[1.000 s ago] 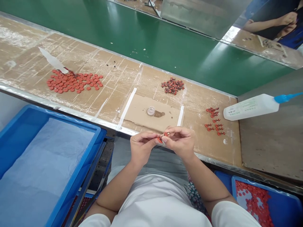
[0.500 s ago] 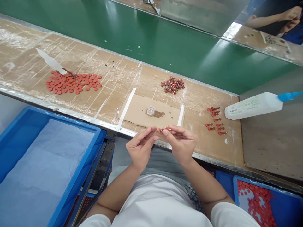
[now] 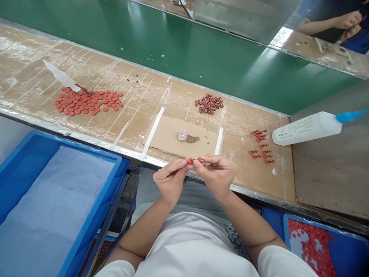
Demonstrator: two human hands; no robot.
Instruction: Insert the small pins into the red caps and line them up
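Just over the bench's front edge, my two hands meet at a small red-and-dark figurine [image 3: 198, 159] with a round red base. My left hand [image 3: 170, 181] is closed, thumb and fingers pinching the base end. The fingers of my right hand [image 3: 218, 173] are closed on the figure's body, which they partly hide. Behind them a cardboard pad [image 3: 167, 132], taped down at both sides, bears a small clear cup [image 3: 182, 135] beside a wet brown stain. A pile of similar figures [image 3: 209, 103] lies farther back, without visible bases. Several figures on red bases [image 3: 266, 156] lie to the right.
Red discs [image 3: 86, 103] are spread at left by a white pointed strip [image 3: 61, 75]. A white bottle with a blue nozzle [image 3: 307, 129] leans at right. Blue trays [image 3: 117, 158] flank my body below bench height. Another person's hands [image 3: 350, 23] show at top right.
My left fingertips have come inward and closed on the figurine's red base. My right hand has shifted slightly left with the figurine.
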